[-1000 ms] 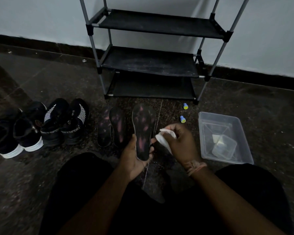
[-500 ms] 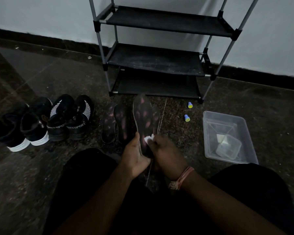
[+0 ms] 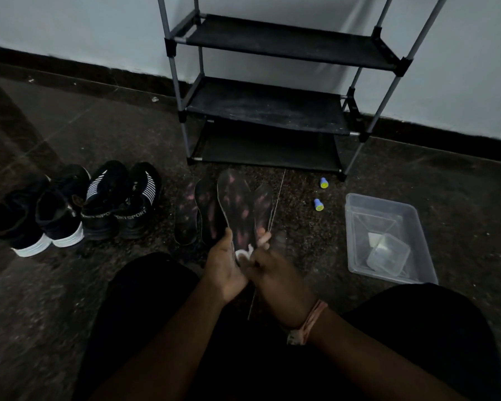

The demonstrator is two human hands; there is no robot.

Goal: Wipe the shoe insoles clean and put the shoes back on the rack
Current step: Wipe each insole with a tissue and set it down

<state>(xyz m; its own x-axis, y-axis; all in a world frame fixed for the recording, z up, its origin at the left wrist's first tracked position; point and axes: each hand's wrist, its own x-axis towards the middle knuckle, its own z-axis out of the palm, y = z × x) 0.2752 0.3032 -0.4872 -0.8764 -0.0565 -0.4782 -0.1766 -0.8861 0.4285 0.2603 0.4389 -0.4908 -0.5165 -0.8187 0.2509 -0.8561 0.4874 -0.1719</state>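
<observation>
My left hand grips the heel end of a dark insole with pink blotches, held up with its toe pointing away. My right hand pinches a small white wipe against the insole's heel. Three more insoles lie on the floor: two to the left and one just behind the held one. Two pairs of black shoes stand at the left. The black shoe rack stands against the wall with bare shelves.
A clear plastic tub with a smaller clear container inside sits on the floor at the right. Two small blue and yellow caps lie near the rack's right foot. My dark-clothed legs fill the foreground.
My right hand brought the wipe from beside the insole down onto its heel end. The view has shifted slightly, so the rack sits further right in the frame.
</observation>
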